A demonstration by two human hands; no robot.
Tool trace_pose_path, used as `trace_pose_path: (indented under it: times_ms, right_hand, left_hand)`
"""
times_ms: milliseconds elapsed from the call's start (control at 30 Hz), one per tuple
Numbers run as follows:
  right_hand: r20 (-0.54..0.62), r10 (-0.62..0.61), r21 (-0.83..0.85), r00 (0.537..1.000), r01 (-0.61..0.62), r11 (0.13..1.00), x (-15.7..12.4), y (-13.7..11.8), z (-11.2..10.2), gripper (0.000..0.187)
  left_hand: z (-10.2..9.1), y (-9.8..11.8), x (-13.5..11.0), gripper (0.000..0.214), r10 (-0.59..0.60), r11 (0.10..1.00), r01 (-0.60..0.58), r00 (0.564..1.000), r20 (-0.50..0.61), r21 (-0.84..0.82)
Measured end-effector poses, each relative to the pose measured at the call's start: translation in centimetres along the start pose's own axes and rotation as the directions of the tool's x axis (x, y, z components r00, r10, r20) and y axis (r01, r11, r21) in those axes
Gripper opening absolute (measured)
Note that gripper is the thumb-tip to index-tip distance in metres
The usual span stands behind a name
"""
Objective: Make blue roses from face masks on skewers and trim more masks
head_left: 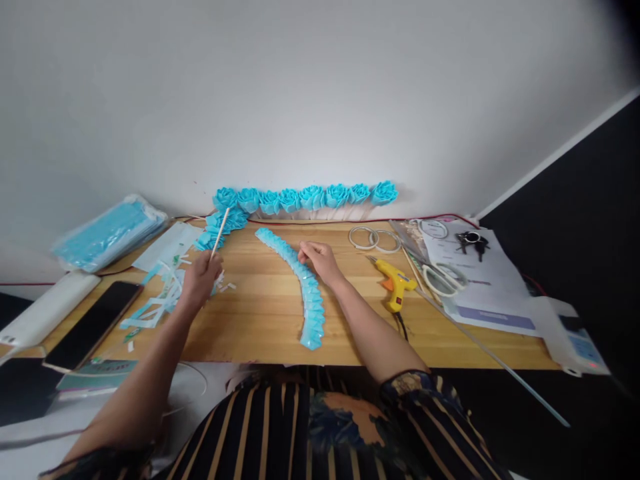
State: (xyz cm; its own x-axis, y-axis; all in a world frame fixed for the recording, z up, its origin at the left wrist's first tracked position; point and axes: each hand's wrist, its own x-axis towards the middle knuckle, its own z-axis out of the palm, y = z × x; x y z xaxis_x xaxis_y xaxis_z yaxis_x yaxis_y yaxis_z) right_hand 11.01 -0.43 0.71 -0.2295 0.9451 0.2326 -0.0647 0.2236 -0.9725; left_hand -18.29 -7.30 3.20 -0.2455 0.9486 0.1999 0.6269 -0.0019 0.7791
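My left hand [201,275] is closed around a thin white stick [220,232], which points up and slightly right at the left of the table. A long pleated light-blue strip [313,303] curves over the middle of the wooden table. At the right edge of its upper half is my right hand [321,261], fingers curled and thumb against them. Whether those fingertips grip the strip or only rest over it, I cannot tell. Behind, a row of blue rose-like flowers [313,197] leans against the wall. More blue pleated pieces [225,225] are heaped beyond my left hand.
To the right are a yellow glue gun [397,283], two rings [361,237], white-handled scissors [443,279], keys [473,239] and printed paper [493,280]. On the left lie white and blue scraps [163,297], a phone [95,323], a white box [50,307] and a blue pack [110,233].
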Motion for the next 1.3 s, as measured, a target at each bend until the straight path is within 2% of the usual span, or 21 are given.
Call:
trace_pose_path:
  times_ms: [100, 267, 400, 467, 533, 667, 767, 900, 1000, 1167, 1300]
  right_hand:
    - [-0.037, -0.001, 0.020, 0.999, 0.001, 1.000, 0.1, 0.4, 0.1, 0.032]
    - [-0.066, -0.039, 0.040, 0.997, 0.042, 0.998, 0.3, 0.7, -0.2, 0.013]
    - [-0.035, -0.067, 0.030, 0.997, 0.068, 0.997, 0.2, 0.6, -0.4, 0.013]
    - [-0.021, -0.072, 0.031, 0.997, 0.073, 0.997, 0.2, 0.5, -0.4, 0.014]
    - [-0.015, -0.072, 0.031, 0.997, 0.072, 0.997, 0.1, 0.4, -0.4, 0.013]
    - [-0.014, -0.061, 0.020, 0.998, 0.061, 0.998, 0.0, 0.4, -0.4, 0.012]
    - [-0.011, -0.055, 0.012, 0.998, 0.055, 0.998, 0.1, 0.5, -0.3, 0.011]
    - [0.000, -0.036, 0.004, 0.999, 0.036, 0.999, 0.3, 1.2, 0.0, 0.012]
    - [0.009, -0.019, -0.018, 1.000, 0.019, 1.000, 0.4, 1.6, 0.1, 0.021]
    - [0.069, 0.006, -0.056, 0.998, -0.002, 0.998, 0.1, 1.2, 0.0, 0.045]
    - [0.100, 0.024, -0.064, 0.995, -0.017, 0.998, 0.0, 0.9, 0.0, 0.054]
  left_hand:
    - [-1.6, -1.8, -0.8, 0.031, -0.059, 0.980, 0.066, 0.997, -0.041, 0.187]
    - [-2.9, -2.2, -1.2, 0.044, -0.046, 0.961, 0.062, 0.997, -0.065, 0.270]
    - [-3.0, -1.8, -1.2, 0.036, -0.041, 0.942, 0.068, 0.995, -0.088, 0.330]
    - [-3.1, -1.7, -1.3, 0.047, -0.067, 0.930, 0.093, 0.994, -0.087, 0.356]
    - [-3.0, -1.7, -1.3, 0.058, -0.077, 0.927, 0.101, 0.994, -0.082, 0.361]
    - [-2.8, -1.6, -1.4, 0.059, -0.032, 0.948, 0.046, 0.998, -0.050, 0.315]
    - [-2.3, -1.1, -1.6, 0.059, -0.054, 0.968, 0.060, 0.998, -0.030, 0.244]
    - [-0.9, 0.5, -1.9, 0.062, -0.115, 0.993, 0.115, 0.993, -0.018, 0.014]
    - [1.0, 2.2, -1.8, 0.067, -0.109, 0.969, 0.124, 0.991, 0.079, -0.212]
    - [5.2, 5.1, -1.2, 0.056, -0.006, 0.919, 0.093, 0.975, 0.223, -0.382]
    - [8.4, 7.2, -0.2, 0.050, 0.067, 0.873, 0.091, 0.951, 0.301, -0.480]
